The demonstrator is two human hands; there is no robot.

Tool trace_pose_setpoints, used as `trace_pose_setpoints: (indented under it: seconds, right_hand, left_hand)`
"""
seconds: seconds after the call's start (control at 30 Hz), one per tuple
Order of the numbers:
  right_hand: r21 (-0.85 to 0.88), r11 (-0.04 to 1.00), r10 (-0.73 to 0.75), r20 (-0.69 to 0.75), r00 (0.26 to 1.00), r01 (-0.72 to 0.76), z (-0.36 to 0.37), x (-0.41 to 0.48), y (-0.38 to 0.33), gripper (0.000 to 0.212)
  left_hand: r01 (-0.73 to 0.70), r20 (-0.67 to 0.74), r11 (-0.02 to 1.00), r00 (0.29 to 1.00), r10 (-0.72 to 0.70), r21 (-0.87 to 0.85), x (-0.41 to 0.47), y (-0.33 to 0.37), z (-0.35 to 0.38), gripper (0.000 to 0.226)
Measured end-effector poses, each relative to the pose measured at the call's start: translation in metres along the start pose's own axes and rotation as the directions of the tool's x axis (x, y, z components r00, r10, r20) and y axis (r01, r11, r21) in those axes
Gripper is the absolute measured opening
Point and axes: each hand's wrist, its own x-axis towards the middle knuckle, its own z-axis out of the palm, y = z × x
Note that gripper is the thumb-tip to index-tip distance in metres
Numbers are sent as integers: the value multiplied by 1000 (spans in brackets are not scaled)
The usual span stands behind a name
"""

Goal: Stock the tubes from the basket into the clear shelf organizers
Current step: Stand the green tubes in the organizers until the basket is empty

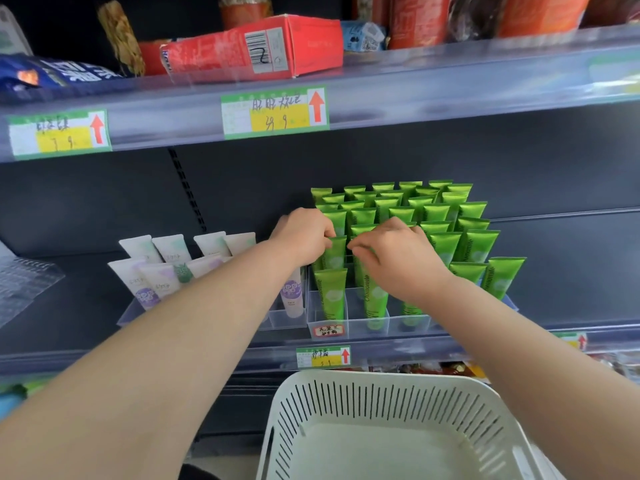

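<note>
Closest to the viewer sits the white slotted plastic basket (346, 379), below and in front of the clear compartmented plastic organizer (349, 327) on the dark shelf. No tube shows in the part of the basket in view, so the stocking is probably near its end. Both bare forearms reach over the basket to the organizer's front-left cells. The person's left hand (304, 237) curls its fingers round the flat crimped top of a glossy green plastic squeeze tube (335, 254) in the organizer's second row, likely steadying it as it seats. The right hand (391, 261) bunches its fingertips in a pinch on a neighbouring green tube (360, 271), though the hand hides which cell that one stands in. Each tube stands cap down and crimp up, its long axis near vertical and leaning slightly toward the organizer's back. That way the dividers prop it and the print faces shoppers. White-and-lilac tubes (152, 282) stand left of the organizer.
</note>
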Motion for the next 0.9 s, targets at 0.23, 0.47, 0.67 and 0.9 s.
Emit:
trace_pose_setpoints:
  seconds: [0.23,0.47,0.67,0.9]
  right_hand:
    - [-15,999,40,-15,999,-41,0,5,5,27]
    - [-18,998,64,-37,997,-65,-2,5,10,27]
    - [-11,998,61,-31,998,-61,-2,5,15,27]
    - [1,998,61,-14,998,-61,1,5,17,26]
  left_hand:
    - [-1,42,997,999,-3,79,-1,-3,-8,13]
    - [104,-58,994,993,-105,-25,8,-5,-17,7]
    - [129,-14,990,992,-128,57,18,-3,-7,17]
    - [116,-48,992,992,-118,-41,25,4,0,16]
